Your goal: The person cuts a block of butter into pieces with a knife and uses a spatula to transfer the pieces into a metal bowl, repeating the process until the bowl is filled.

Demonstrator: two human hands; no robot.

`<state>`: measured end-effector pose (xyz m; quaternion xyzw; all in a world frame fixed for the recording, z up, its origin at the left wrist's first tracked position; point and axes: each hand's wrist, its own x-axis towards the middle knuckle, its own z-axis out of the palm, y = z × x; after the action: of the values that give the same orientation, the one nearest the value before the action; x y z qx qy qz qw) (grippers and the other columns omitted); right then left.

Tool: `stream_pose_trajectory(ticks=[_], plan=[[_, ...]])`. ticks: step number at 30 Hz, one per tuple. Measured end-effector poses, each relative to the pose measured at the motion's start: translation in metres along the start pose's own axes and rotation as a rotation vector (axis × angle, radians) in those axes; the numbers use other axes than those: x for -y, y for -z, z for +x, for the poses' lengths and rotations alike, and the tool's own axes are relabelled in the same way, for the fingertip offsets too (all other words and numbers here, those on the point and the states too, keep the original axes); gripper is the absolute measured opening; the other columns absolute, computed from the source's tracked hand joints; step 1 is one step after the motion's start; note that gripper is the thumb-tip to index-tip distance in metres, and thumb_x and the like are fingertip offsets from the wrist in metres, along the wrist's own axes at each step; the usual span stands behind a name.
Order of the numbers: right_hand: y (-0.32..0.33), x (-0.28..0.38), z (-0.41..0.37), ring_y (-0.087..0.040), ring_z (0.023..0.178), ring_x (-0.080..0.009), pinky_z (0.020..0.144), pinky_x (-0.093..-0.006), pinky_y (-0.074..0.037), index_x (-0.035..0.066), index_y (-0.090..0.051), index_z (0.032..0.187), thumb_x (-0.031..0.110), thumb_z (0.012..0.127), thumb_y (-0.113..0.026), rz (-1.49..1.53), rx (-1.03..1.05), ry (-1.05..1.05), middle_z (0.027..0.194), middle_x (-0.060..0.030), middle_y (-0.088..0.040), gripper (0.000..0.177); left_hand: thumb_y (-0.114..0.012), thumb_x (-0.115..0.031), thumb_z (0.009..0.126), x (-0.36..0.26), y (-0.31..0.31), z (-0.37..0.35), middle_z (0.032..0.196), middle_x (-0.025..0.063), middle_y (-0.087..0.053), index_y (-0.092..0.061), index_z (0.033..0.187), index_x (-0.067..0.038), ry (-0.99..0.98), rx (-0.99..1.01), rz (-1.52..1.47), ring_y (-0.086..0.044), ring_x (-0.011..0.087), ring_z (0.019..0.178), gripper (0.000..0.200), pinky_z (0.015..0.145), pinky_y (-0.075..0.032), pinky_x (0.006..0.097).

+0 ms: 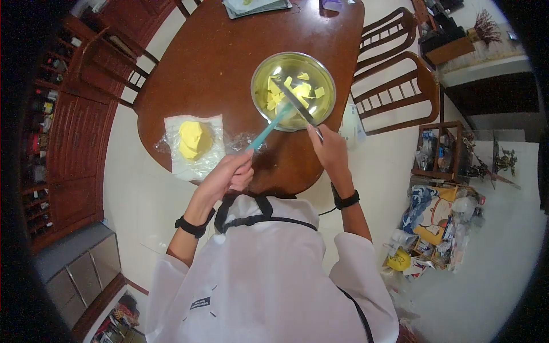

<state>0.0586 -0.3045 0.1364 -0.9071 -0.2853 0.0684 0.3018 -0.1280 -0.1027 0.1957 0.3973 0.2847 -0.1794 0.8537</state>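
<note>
My left hand [229, 172] is closed around the teal handle of a spatula [265, 136], whose head reaches into a shiny metal bowl [257, 107]. My right hand [331, 150] grips a knife [293, 100], its blade slanting over the bowl and crossing close above the spatula's end. Several yellow chunks that look like butter [303, 90] lie in the bowl. At the table's left, a larger yellow block [194, 140] rests on a white wrapper [214, 164]. The spatula's head is partly hidden by the knife and hard to make out.
The bowl stands on a brown wooden table [211, 68]. Crumpled clear plastic film [237, 141] lies beside the wrapper. Trays [257, 8] and a purple item [331, 6] sit at the far edge. Wooden chairs [394, 100] flank both sides; a shelf unit [437, 150] stands at right.
</note>
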Motion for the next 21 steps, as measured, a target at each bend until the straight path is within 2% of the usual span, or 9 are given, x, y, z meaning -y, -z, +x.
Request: stream_pose_trajectory(ticks=[3,5,7,8,10,14,15,17,21], plan=[[0.002,0.021,-0.004,-0.061,0.063,-0.0397,0.055,-0.0450,-0.047,0.002,-0.057,0.075,0.035,0.093,-0.062,0.053,0.082,0.077,0.066,-0.0196,-0.060,0.038,-0.043,-0.040,0.103,0.001,0.001,0.018,0.051,-0.0069,-0.029,-0.029,0.059,-0.017,0.001,-0.006,-0.010,-0.023,0.0046,0.043,0.052,0.040,-0.016,0.0223],[-0.005,0.030,-0.008,-0.051,0.054,-0.0366,0.052,-0.0403,-0.042,0.000,-0.057,0.076,0.034,0.093,-0.064,0.165,0.047,0.188,0.063,-0.0179,-0.055,0.038,-0.044,-0.041,0.103,0.008,0.000,0.028,0.052,-0.0075,-0.030,-0.030,0.059,-0.018,-0.013,0.021,-0.010,-0.022,0.0040,0.043,0.051,0.040,-0.015,0.0220],[-0.004,0.029,-0.011,-0.049,0.053,-0.0319,0.052,-0.0383,-0.041,0.000,-0.057,0.077,0.033,0.093,-0.063,0.224,0.044,0.133,0.062,-0.0168,-0.053,0.038,-0.044,-0.044,0.102,0.013,-0.003,0.033,0.051,-0.0006,-0.035,-0.036,0.060,-0.012,-0.104,-0.291,0.501,-0.031,0.0087,0.044,0.054,0.040,-0.023,0.0266],[-0.005,0.029,-0.012,-0.047,0.051,-0.0272,0.052,-0.0363,-0.040,0.000,-0.057,0.077,0.033,0.094,-0.063,0.282,0.046,0.077,0.061,-0.0156,-0.052,0.038,-0.044,-0.044,0.102,0.017,-0.002,0.033,0.051,-0.0006,-0.035,-0.036,0.060,-0.012,-0.105,-0.293,0.501,-0.031,0.0087,0.044,0.054,0.040,-0.023,0.0266],[-0.006,0.015,-0.012,-0.045,0.052,-0.0225,0.052,-0.0345,-0.039,-0.001,-0.058,0.077,0.032,0.095,-0.062,0.303,0.029,-0.005,0.060,-0.0140,-0.049,0.037,-0.045,-0.044,0.101,0.026,-0.002,0.031,0.052,0.0131,-0.046,-0.044,0.063,-0.003,-0.393,-0.571,1.031,-0.049,0.0244,0.047,0.056,0.045,-0.037,0.0376],[-0.002,-0.025,-0.014,-0.044,0.055,-0.0133,0.053,-0.0319,-0.036,-0.002,-0.060,0.079,0.033,0.096,-0.059,0.391,-0.014,-0.114,0.058,-0.0106,-0.047,0.039,-0.049,-0.039,0.100,0.034,0.005,0.024,0.060,0.0256,-0.052,-0.049,0.071,0.003,-0.511,-0.748,1.226,-0.059,0.0410,0.060,0.051,0.057,-0.044,0.0479],[0.004,-0.030,-0.014,-0.044,0.055,-0.0133,0.053,-0.0319,-0.036,-0.002,-0.060,0.079,0.033,0.096,-0.059,0.393,-0.009,-0.110,0.058,-0.0106,-0.047,0.039,-0.050,-0.036,0.099,0.032,0.003,0.020,0.067,0.0273,-0.057,-0.052,0.076,0.003,-0.518,-0.751,1.252,-0.059,0.0442,0.066,0.045,0.060,-0.045,0.0503],[0.015,-0.037,-0.015,-0.056,0.056,-0.0351,0.053,-0.0416,-0.041,-0.001,-0.058,0.073,0.036,0.094,-0.062,0.230,0.080,-0.147,0.062,-0.0197,-0.055,0.042,-0.050,-0.033,0.099,0.031,-0.001,0.016,0.075,0.0289,-0.061,-0.055,0.080,0.003,-0.522,-0.759,1.274,-0.060,0.0475,0.071,0.040,0.063,-0.047,0.0528],[0.023,-0.043,-0.018,-0.055,0.054,-0.0348,0.052,-0.0417,-0.041,-0.001,-0.058,0.070,0.038,0.092,-0.063,0.088,0.142,-0.083,0.060,-0.0190,-0.054,0.045,-0.055,-0.027,0.097,0.034,-0.007,0.014,0.073,0.0283,-0.060,-0.054,0.081,0.003,-0.539,-0.792,1.247,-0.060,0.0464,0.069,0.034,0.059,-0.046,0.0518]])
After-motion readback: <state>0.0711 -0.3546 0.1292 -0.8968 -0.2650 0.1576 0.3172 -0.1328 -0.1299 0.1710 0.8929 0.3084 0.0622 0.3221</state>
